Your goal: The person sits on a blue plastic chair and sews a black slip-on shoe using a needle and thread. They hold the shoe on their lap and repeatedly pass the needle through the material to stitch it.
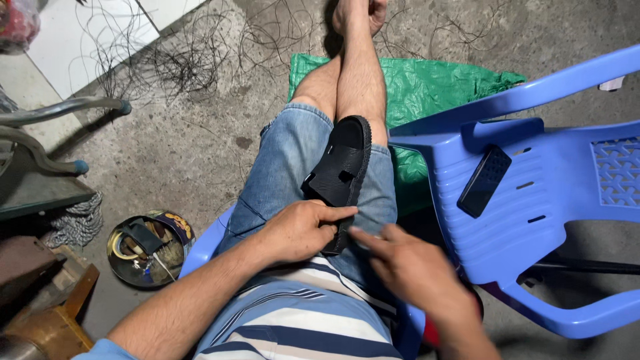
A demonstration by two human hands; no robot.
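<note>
Sitting on a blue plastic seat, the person keeps a black leather sandal with a thick dark sole (341,167) on the lap, on top of the blue denim shorts (287,160). The sandal lies along the right thigh, with its sole edge turned to the right and one end pointing toward the knees.

The left hand (300,230) grips the near end of the sandal: the fingers are curled together over the upper part, and the thumb lies along the top edge, so the hand is clamped on the sandal. The right hand (407,267) is just beside the same end, a little blurred. Its fingers are stretched out and slightly apart, and the tips come up to the sole edge. If they really touch it, I cannot tell; nothing is held in this hand.

To the right stands a light blue plastic chair (533,200), tipped toward the person, and a black flat phone (484,181) rests on its seat. A green woven plastic sheet (433,87) is spread on the grey concrete floor (187,147) under the legs. On the floor to the left there is a round metal tin with small tools and a tape roll inside (148,248). Thin black threads (180,60) lie scattered further away.
</note>
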